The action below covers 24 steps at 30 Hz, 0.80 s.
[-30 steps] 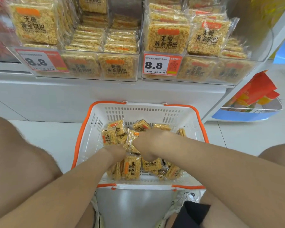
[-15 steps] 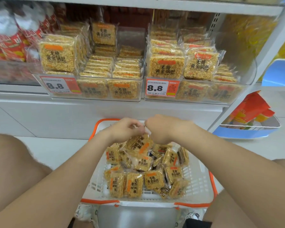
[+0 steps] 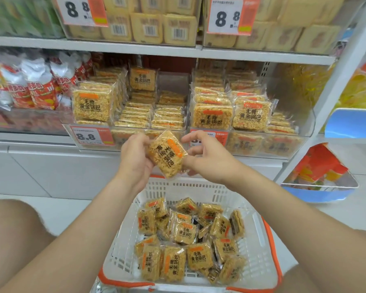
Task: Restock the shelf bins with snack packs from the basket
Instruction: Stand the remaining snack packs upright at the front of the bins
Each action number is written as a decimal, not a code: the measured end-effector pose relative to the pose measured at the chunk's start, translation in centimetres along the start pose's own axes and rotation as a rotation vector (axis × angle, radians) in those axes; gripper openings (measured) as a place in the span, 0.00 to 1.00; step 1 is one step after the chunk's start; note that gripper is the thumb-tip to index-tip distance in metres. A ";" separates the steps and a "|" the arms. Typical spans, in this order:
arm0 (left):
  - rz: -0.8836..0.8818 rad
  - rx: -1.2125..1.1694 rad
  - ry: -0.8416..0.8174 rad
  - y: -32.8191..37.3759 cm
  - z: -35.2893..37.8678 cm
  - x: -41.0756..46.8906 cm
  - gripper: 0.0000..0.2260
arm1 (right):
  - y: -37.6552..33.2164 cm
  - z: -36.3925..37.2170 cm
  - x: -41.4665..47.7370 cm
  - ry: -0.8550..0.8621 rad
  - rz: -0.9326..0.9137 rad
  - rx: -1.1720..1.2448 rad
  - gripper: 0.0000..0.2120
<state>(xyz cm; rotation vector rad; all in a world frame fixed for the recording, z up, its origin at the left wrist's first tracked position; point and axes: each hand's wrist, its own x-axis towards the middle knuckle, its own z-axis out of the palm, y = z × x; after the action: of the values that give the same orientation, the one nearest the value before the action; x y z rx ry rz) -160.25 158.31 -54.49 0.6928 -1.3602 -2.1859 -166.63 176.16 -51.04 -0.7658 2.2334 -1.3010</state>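
A square yellow rice-crisp snack pack (image 3: 167, 154) with an orange stripe and black print is held up between both hands, above the basket and in front of the shelf bins. My left hand (image 3: 134, 157) grips its left side; my right hand (image 3: 205, 157) holds its right edge with fingers spread. The white basket (image 3: 256, 235) with orange rim sits on the floor between my knees, holding several more packs (image 3: 184, 231). The left clear bin (image 3: 152, 115) and the right clear bin (image 3: 251, 115) on the lower shelf hold stacked and upright packs of the same kind.
Red-and-silver snack bags (image 3: 23, 87) fill the bin at the far left. An upper shelf (image 3: 156, 47) carries beige packs behind 8.8 price tags. A blue-and-white stand (image 3: 317, 187) with orange bags stands at the right, beside the white shelf post (image 3: 336, 81).
Both hands rose out of the basket with one snack pack and now hold it in front of the bins. The view tilted upward, showing the upper shelf.
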 end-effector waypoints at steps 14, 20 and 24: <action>0.215 0.406 0.032 5.6 1.0 -0.1 0.12 | -2.9 2.2 2.6 0.373 -0.343 -0.198 0.16; 0.363 0.743 -0.056 10.3 0.8 2.4 0.09 | -5.0 3.6 5.6 0.273 -0.377 -0.119 0.16; 0.627 1.068 -0.027 11.9 -0.9 4.4 0.09 | -6.7 4.2 7.9 0.326 -0.389 -0.072 0.11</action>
<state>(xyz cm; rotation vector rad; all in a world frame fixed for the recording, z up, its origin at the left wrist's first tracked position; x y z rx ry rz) -161.50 150.22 -44.79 0.4472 -2.3432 -0.8914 -168.34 165.56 -47.82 -1.1289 2.4797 -1.6310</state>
